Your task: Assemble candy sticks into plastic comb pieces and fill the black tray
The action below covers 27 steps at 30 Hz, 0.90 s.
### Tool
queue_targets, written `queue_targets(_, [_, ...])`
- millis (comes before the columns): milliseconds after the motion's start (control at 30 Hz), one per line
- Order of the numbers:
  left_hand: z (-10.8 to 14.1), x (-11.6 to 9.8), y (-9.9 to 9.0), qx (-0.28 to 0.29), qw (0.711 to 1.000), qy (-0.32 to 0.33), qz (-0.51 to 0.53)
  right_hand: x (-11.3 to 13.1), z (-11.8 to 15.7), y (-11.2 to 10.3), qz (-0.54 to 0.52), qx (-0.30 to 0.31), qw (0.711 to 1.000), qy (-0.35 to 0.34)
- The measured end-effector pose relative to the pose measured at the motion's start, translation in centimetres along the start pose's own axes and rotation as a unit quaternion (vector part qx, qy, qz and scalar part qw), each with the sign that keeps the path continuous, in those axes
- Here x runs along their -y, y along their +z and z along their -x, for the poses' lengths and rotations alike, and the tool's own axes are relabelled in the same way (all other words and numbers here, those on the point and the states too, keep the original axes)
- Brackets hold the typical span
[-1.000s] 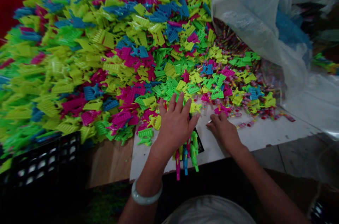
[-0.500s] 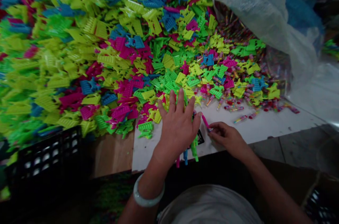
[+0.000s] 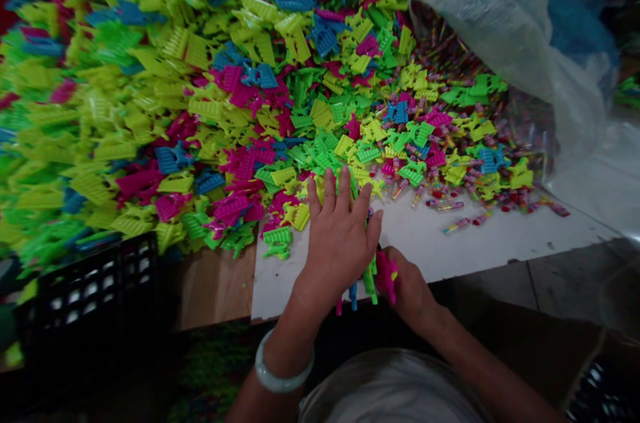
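My left hand (image 3: 341, 231) lies flat with its fingers spread, palm down over a row of plastic pieces at the front of the white board (image 3: 450, 250). From under it stick out the ends of a green piece (image 3: 371, 284), a blue piece (image 3: 353, 298) and a pink one. Close beside it, my right hand (image 3: 413, 290) is closed on a bright pink plastic piece (image 3: 387, 276), held upright against the row's right side. The right fingertips are partly hidden behind the pink piece and my left hand.
A big heap of yellow, green, pink and blue plastic pieces (image 3: 165, 90) covers the left and back. Small colourful clear tubes (image 3: 456, 226) lie at the right, beneath a white plastic bag (image 3: 480, 16). A black crate (image 3: 95, 290) stands at the front left.
My right hand has moved left and toward me, up against the row, and the pink piece has turned in its grasp. My left hand stays spread over the row.
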<state>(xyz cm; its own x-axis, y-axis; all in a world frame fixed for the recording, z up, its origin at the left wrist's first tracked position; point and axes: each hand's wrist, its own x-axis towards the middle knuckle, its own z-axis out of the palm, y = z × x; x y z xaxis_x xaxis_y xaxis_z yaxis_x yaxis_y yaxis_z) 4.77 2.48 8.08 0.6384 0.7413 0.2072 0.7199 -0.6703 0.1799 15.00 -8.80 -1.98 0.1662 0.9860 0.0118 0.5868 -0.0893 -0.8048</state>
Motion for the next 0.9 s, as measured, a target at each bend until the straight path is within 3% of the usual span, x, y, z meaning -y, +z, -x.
queue_targets(67, [0.0, 0.0, 0.0, 0.002, 1.000, 0.002, 0.001, 0.4, -0.1, 0.4, 0.058, 0.019, 0.998, 0.012])
queue_targets(167, [0.0, 0.1, -0.1, 0.011, 1.000, 0.010, 0.002, 0.9, -0.9, 0.5, 0.058, 0.039, 0.998, 0.006])
queue_targets(300, [0.0, 0.2, 0.0, 0.003, 1.000, 0.023, 0.000, 0.9, -1.3, 0.4, 0.032, 0.008, 0.999, -0.019])
queue_targets(500, [0.2, 0.2, 0.1, -0.009, 1.000, 0.013, -0.002, -0.3, -0.3, -0.4, -0.132, -0.038, 0.989, 0.050])
queue_targets(600, [0.1, 0.2, 0.2, -0.010, 1.000, 0.010, -0.003, -0.9, -0.1, -1.0, -0.155, -0.034, 0.983, 0.090])
queue_targets(767, [0.0, 0.1, 0.1, 0.000, 1.000, 0.008, -0.008, -0.1, -0.1, -1.2, -0.059, -0.056, 0.996, 0.027])
queue_targets(900, [0.0, 0.2, 0.0, 0.001, 1.000, 0.013, -0.007, 1.1, 0.3, 0.0, 0.069, -0.011, 0.998, -0.002])
